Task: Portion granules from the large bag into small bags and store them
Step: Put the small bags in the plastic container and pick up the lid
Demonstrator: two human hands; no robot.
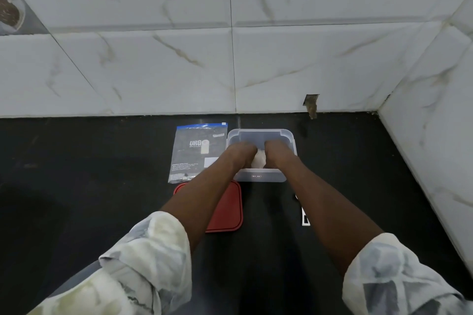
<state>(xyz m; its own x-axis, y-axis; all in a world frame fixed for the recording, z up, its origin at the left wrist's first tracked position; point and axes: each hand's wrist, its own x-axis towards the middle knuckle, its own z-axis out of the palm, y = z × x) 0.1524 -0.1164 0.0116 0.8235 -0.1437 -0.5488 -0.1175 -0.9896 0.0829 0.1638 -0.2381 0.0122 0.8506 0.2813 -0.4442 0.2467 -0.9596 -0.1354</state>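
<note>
Forearms (204, 199) reach forward — left hand (242, 151), right hand (277, 149) inside the tub (276, 178), gripping a small bag (258, 160).

Behind the box (261, 178), a narrow strip separates it from the back wall (281, 71). A flat bag (197, 153) lies just left of the box, a red lid (226, 210) front-left and a white tool (305, 215) front-right. Right of the box, open counter (345, 161) reaches the side wall (435, 135).

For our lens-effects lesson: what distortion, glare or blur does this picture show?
Head view: the wide-angle lens bows joints between wall tiles; light is soft, no hard glare; the black counter loses detail lower left; left hand and right hand look soft.
</note>
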